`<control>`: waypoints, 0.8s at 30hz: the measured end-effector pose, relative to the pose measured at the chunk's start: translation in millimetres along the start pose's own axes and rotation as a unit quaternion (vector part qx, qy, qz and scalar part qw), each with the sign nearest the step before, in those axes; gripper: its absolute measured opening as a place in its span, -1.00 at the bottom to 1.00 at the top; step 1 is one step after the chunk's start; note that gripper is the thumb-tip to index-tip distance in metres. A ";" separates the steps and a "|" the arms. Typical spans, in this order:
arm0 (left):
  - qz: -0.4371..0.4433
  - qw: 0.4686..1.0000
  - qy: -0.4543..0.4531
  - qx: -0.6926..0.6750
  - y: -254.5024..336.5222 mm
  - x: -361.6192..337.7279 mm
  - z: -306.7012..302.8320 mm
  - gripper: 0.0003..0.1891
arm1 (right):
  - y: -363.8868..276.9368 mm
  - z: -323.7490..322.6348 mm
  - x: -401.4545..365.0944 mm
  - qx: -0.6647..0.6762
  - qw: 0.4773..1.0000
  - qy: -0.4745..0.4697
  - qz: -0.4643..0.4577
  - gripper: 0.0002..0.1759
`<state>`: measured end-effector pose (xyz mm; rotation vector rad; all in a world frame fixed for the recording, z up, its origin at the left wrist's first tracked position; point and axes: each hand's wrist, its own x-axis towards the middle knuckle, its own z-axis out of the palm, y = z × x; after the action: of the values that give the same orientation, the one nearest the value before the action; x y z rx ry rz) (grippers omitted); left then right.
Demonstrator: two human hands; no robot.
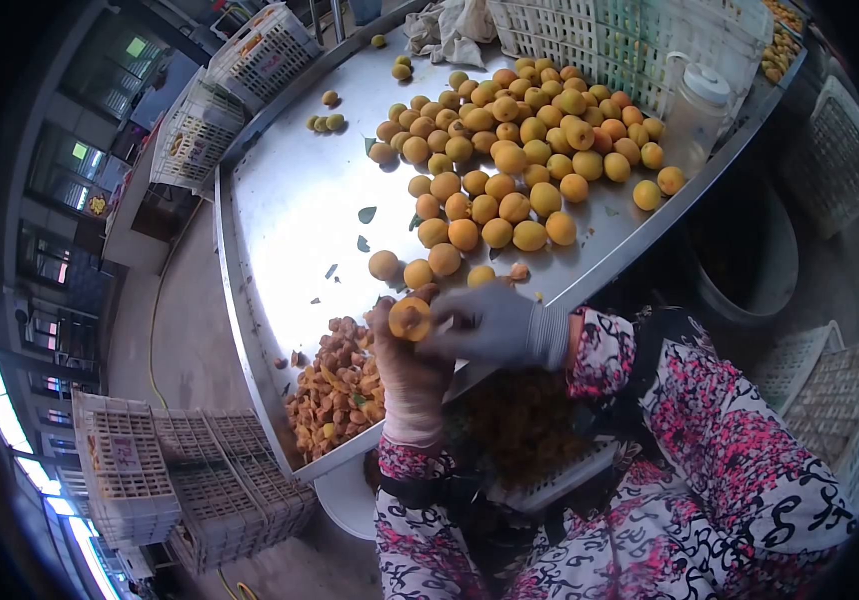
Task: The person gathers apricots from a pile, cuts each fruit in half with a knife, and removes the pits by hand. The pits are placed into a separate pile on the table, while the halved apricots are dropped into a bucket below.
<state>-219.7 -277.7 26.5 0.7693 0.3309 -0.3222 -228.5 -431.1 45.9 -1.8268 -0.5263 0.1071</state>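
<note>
My left hand [413, 385], in a pale covering, is closed around a cut apricot [410, 318], its orange inside facing up. Beside it, my right hand [500, 325] wears a grey glove; its fingers are bent together against the apricot, and what they pinch, if anything, is hidden. Both hands are over the near edge of the metal table [280, 210]. Just beyond them lie many whole apricots [510, 160] in a spread heap. To the left of my left hand, a pile of brownish apricot pits and scraps [335, 385] fills the table corner.
A white crate [630, 45] and a clear plastic jug [698, 110] stand at the table's far right. Stacked crates [125, 460] are on the floor at left. Below my hands is a crate [560, 480] with dark orange contents. A large bucket [750, 270] stands at right.
</note>
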 end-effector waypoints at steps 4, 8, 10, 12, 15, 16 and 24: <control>0.001 0.997 -0.072 0.025 -5.1 0.4 -11.7 -0.46 | 8.8 -0.8 0.6 0.136 0.988 -0.007 0.078 -0.58; -0.071 0.991 -0.114 -0.005 -14.0 -3.4 -1.9 -0.46 | -7.8 -24.5 14.0 0.368 0.909 0.166 0.101 -0.76; -0.110 0.989 -0.095 -0.009 -20.5 -6.2 6.1 -0.49 | -12.8 -35.6 19.5 0.459 0.866 0.182 0.078 -0.67; -0.120 0.984 -0.132 -0.015 -27.5 -0.3 3.3 -0.51 | -17.2 -39.0 24.9 0.500 0.838 0.216 0.032 -0.60; -0.115 0.983 -0.139 -0.011 -35.5 -1.4 6.0 -0.54 | -24.8 -38.2 28.7 0.497 0.831 0.249 0.005 -0.60; -0.104 0.982 -0.156 -0.011 -37.2 -2.0 7.5 -0.55 | -26.0 -37.5 26.4 0.495 0.834 0.241 0.020 -0.68; -0.151 0.970 -0.184 -0.046 -36.5 0.5 14.8 -0.58 | -24.7 -14.2 24.7 0.399 0.885 0.238 -0.039 -0.74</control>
<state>-231.2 -313.1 13.5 0.5516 0.1098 -0.7217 -209.0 -428.1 78.1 -0.9635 -0.1529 -0.1637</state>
